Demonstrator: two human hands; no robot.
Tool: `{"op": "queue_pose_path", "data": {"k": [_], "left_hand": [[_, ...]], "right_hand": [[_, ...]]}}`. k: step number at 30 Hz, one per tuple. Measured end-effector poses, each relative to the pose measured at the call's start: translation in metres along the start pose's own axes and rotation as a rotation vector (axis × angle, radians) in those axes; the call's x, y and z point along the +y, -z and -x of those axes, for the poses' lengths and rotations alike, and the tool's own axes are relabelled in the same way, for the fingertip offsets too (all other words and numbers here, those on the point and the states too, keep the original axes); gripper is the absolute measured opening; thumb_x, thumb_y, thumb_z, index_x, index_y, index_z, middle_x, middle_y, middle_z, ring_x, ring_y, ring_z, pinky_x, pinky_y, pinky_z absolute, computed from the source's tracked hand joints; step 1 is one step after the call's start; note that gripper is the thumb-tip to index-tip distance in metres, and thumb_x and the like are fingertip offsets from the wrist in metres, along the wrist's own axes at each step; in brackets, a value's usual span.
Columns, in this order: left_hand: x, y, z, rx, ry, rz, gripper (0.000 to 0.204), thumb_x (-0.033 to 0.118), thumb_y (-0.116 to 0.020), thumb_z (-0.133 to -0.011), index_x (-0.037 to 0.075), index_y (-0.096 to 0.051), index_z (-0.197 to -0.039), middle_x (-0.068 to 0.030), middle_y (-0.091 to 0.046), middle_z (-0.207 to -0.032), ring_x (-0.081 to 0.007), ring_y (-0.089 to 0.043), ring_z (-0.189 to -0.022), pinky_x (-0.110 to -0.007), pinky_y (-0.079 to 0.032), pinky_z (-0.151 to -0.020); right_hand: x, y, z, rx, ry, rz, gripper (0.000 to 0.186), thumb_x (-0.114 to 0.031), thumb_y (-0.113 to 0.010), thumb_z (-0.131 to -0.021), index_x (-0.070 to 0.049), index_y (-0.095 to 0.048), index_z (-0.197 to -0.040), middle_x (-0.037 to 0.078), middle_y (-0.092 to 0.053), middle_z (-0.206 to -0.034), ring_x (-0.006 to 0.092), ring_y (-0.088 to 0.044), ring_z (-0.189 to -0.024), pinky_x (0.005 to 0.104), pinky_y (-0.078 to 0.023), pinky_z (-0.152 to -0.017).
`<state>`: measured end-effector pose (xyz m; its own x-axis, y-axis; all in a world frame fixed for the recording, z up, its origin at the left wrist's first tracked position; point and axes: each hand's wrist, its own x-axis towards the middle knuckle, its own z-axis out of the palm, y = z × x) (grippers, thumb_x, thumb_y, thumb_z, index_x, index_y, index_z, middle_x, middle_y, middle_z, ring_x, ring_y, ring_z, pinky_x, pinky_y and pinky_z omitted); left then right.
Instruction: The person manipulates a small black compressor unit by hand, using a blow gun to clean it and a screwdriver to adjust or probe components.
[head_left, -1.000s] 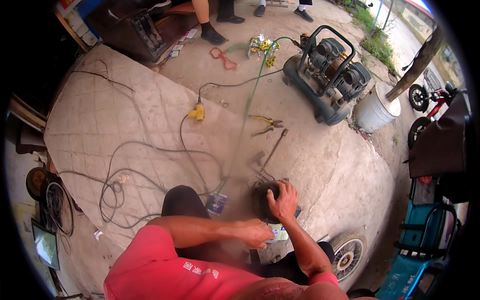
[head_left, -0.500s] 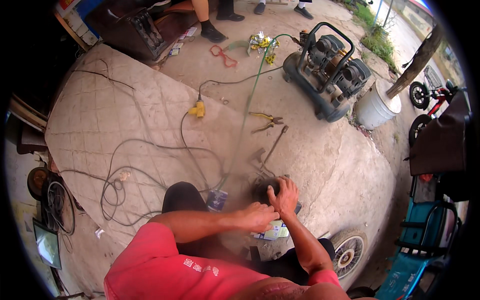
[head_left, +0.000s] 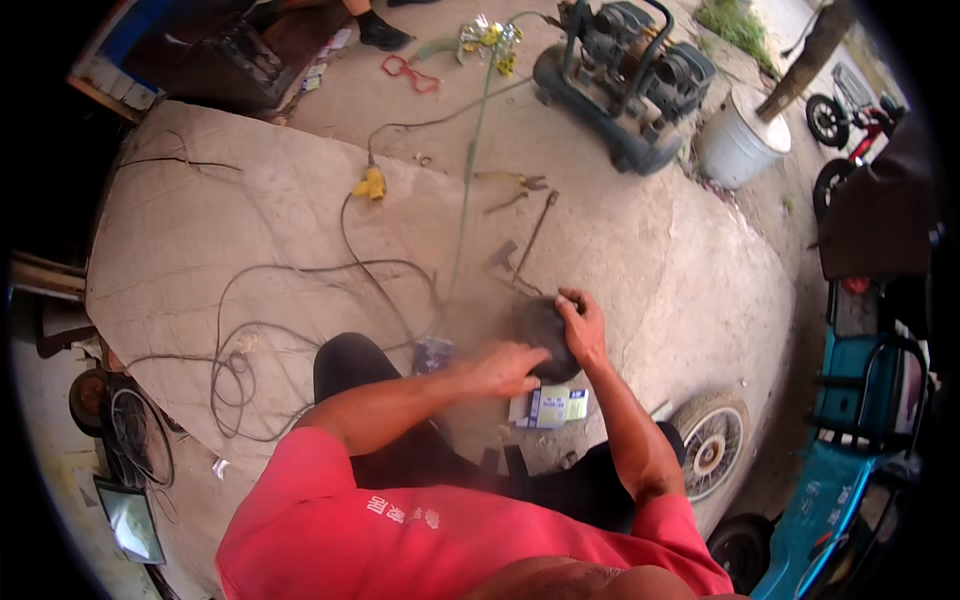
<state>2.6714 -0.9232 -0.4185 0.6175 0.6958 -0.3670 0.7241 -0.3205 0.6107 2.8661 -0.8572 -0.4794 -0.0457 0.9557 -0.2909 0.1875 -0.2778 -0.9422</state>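
My right hand (head_left: 583,328) is closed on the far right edge of a dark, rounded, rubber-looking piece (head_left: 552,338), with the thumb on its upper face. From the left, my left hand (head_left: 503,369) reaches across with fingers stretched out, their tips at the near side of the piece. Haze or blur covers the left part of the piece, so its exact kind is unclear. Just below it lies a small white and blue box (head_left: 560,407). Another dark blue box (head_left: 432,354) sits on the ground beyond my left forearm.
Past my hands lie a hammer (head_left: 504,257), a metal rod tool (head_left: 538,234) and yellow-handled pliers (head_left: 514,188). An air compressor (head_left: 630,90) stands farther off. Black cable (head_left: 290,268) loops at left, joined to a yellow connector (head_left: 371,184). A spoked wheel (head_left: 710,447) lies at right.
The view has shifted, and the dark piece is turned to show more of its smooth face. My left hand has come away from my right wrist toward the piece.
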Motion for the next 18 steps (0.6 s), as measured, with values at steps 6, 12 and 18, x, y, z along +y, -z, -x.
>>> {"op": "queue_pose_path", "data": {"k": [6,12,18], "left_hand": [[0.011,0.031,0.004,0.611,-0.092,0.048,0.061,0.025,-0.076,-0.089,0.002,-0.056,-0.142,-0.0208,-0.062,-0.135,-0.04,-0.06,-0.124,-0.048,-0.05,-0.103],[0.018,0.022,-0.001,0.568,-0.087,-0.016,0.066,0.025,-0.079,-0.087,0.003,-0.055,-0.145,-0.0238,-0.05,-0.149,-0.0434,-0.052,-0.133,-0.051,-0.045,-0.109],[0.025,0.005,-0.01,0.63,-0.144,-0.107,0.069,0.028,-0.08,-0.087,0.006,-0.054,-0.147,-0.0246,-0.044,-0.155,-0.044,-0.044,-0.142,-0.054,-0.039,-0.113]], "right_hand": [[-0.028,0.029,-0.004,0.145,-0.063,-0.181,0.047,-0.032,-0.062,-0.1,0.002,-0.067,-0.133,0.014,-0.071,-0.13,0.025,-0.064,-0.121,0.0374,-0.046,-0.106],[-0.027,0.06,-0.007,0.191,-0.134,-0.359,0.05,-0.037,-0.051,-0.105,-0.003,-0.062,-0.14,0.014,-0.066,-0.144,0.0259,-0.06,-0.134,0.0439,-0.042,-0.114],[-0.028,0.062,-0.007,0.169,-0.133,-0.355,0.05,-0.038,-0.051,-0.105,-0.002,-0.063,-0.139,0.014,-0.067,-0.142,0.0261,-0.062,-0.132,0.0428,-0.043,-0.112]]}}
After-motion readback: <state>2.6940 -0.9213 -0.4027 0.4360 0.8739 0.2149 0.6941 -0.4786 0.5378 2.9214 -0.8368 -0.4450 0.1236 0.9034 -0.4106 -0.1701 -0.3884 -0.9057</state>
